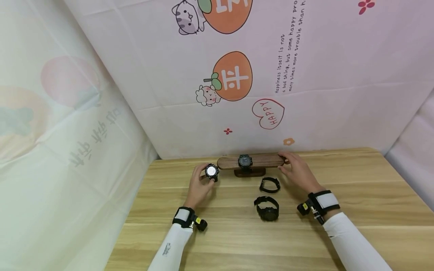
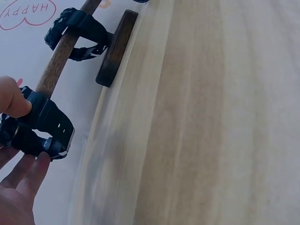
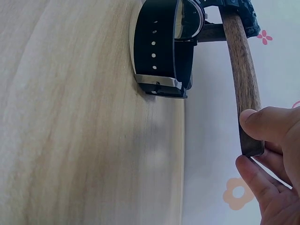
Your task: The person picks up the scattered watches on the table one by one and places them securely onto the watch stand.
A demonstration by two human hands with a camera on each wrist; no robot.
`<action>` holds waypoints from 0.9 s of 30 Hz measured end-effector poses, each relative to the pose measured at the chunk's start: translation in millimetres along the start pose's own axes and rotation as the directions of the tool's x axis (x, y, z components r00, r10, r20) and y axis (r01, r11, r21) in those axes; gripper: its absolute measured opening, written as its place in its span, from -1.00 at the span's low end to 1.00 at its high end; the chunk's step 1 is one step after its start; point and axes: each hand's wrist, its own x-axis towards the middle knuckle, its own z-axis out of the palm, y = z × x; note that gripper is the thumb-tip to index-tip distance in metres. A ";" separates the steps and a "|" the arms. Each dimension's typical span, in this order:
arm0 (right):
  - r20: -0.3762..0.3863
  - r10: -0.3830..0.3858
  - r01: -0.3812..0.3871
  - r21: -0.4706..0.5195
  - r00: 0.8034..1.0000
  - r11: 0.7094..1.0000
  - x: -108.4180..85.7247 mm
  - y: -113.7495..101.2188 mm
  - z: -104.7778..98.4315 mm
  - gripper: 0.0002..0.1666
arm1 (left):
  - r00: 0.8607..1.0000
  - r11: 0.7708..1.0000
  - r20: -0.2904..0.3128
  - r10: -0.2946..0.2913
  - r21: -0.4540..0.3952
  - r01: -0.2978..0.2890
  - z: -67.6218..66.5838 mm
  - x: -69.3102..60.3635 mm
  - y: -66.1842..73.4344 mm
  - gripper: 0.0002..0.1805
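Note:
A dark wooden watch stand [image 1: 266, 161] carries a black watch [image 1: 245, 161] strapped round the middle of its bar. Beside the bar's left end, my left hand [image 1: 199, 187] pinches another black watch [image 1: 211, 171] with a bright face. In the left wrist view, the thumb presses this held watch [image 2: 54, 123] from above with fingers below, its band buckled in a loop. Whether the bar's tip is inside that loop I cannot tell. My right hand [image 1: 300, 173] grips the bar's right end; in the right wrist view its thumb lies on the wooden bar [image 3: 243, 75].
Two more looped watches lie on the wooden table [image 1: 223, 241]: a slim black one [image 1: 270, 185] just in front of the stand, and a bulkier black one [image 1: 268, 209] nearer. A printed white cloth [image 1: 190, 128] hangs close behind the table's back edge.

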 end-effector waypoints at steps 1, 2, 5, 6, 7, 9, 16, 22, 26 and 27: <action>-0.002 0.000 0.000 -0.001 1.000 1.000 0.0 0.3 0.3 -0.34 | 1.000 1.000 0.000 0.004 0.004 -0.004 0.1 1.2 -0.3 -0.26; -0.003 -0.001 0.001 -0.001 1.000 1.000 0.0 0.4 0.4 -0.34 | 1.000 1.000 0.001 0.010 0.004 -0.010 0.2 2.4 -0.8 -0.26; -0.009 -0.008 0.008 0.000 1.000 1.000 -0.1 0.4 0.9 -0.34 | 1.000 1.000 0.007 0.013 0.015 -0.013 0.5 6.3 -0.7 -0.26; -0.012 -0.009 0.009 0.002 1.000 1.000 -0.1 0.4 1.0 -0.34 | 1.000 1.000 0.008 0.011 0.017 -0.011 0.4 7.7 -0.3 -0.26; -0.014 -0.012 0.012 0.003 1.000 1.000 0.0 0.3 1.1 -0.34 | 1.000 1.000 0.010 0.009 0.017 -0.010 0.4 9.0 0.1 -0.26; -0.018 -0.013 0.013 0.004 1.000 1.000 0.0 0.4 1.3 -0.34 | 1.000 1.000 0.010 0.006 0.019 -0.006 0.5 11.4 0.9 -0.26; -0.022 -0.011 0.011 0.003 1.000 1.000 -0.2 0.4 1.8 -0.33 | 1.000 1.000 0.002 0.010 0.017 -0.010 0.8 18.1 2.3 -0.27; -0.022 -0.009 0.010 0.011 1.000 1.000 -0.4 0.1 1.8 -0.33 | 1.000 1.000 0.000 0.029 -0.009 -0.029 1.6 24.4 2.2 -0.28; -0.025 -0.009 0.010 0.013 1.000 1.000 -0.2 0.5 1.8 -0.34 | 0.999 0.999 -0.002 0.035 -0.005 -0.035 2.9 28.5 2.5 -0.27; -0.027 -0.012 0.012 0.012 1.000 1.000 -0.1 0.7 1.9 -0.34 | 0.999 0.999 -0.003 0.036 -0.006 -0.036 3.1 29.4 2.9 -0.27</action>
